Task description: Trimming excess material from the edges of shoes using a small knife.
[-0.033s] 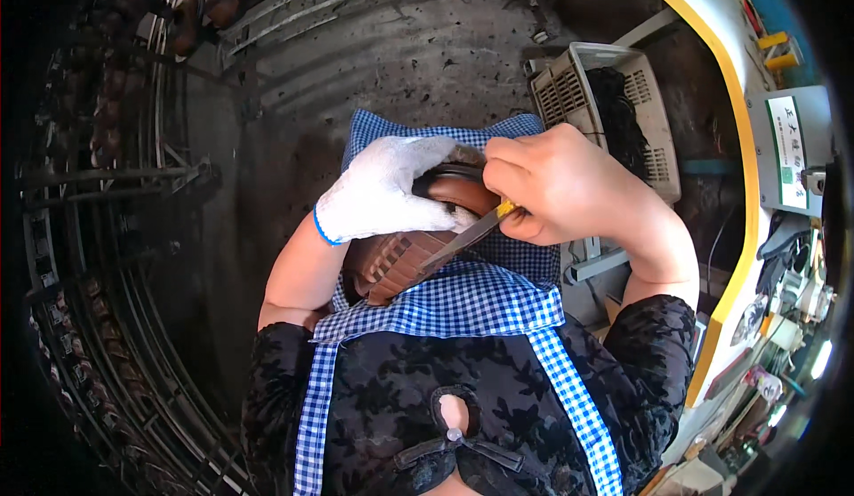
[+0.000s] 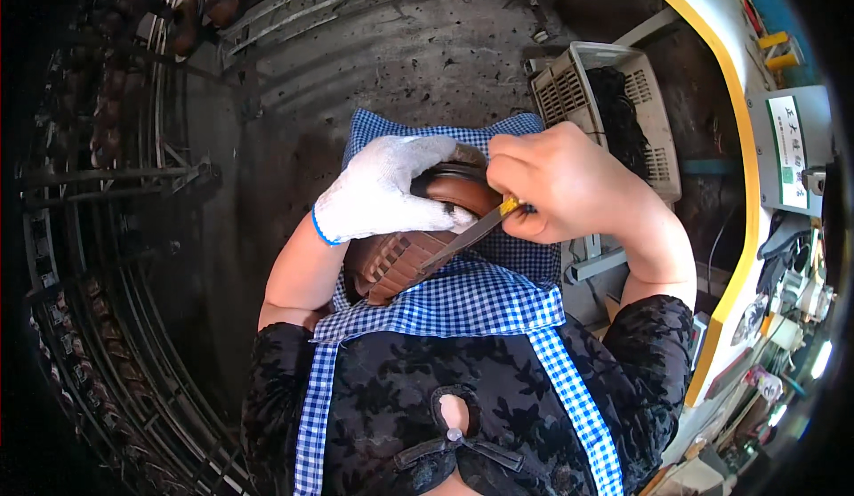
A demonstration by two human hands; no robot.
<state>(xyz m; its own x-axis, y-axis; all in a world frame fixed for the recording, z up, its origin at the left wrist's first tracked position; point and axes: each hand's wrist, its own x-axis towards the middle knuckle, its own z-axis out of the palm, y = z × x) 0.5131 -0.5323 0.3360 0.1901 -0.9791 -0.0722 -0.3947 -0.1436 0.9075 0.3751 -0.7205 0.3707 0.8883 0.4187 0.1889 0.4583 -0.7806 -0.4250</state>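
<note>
A brown leather shoe (image 2: 455, 193) rests on my lap over a blue-and-white checked apron (image 2: 436, 305), its woven upper (image 2: 405, 265) toward my left side. My left hand (image 2: 387, 185), in a white knit glove with a blue cuff edge, is closed around the shoe, thumb and fingers on either side of its opening. Bare, my right hand (image 2: 560, 185) is closed at the shoe's right end around a knife (image 2: 471, 236). The knife's grey blade slants down to the left across the shoe, and yellow shows at its handle. My right fingertips are partly hidden against the shoe.
Beyond my right hand a pale plastic crate (image 2: 583, 96) holds dark strips. A white worktable with a yellow edge (image 2: 752, 185) curves along the right, carrying a grey box (image 2: 792, 149). Metal racks (image 2: 107, 176) with shoes stand at the left; scraps lie on the dark floor (image 2: 382, 60).
My right hand has shifted very slightly, and the knife with it. The left hand and the shoe look nearly the same.
</note>
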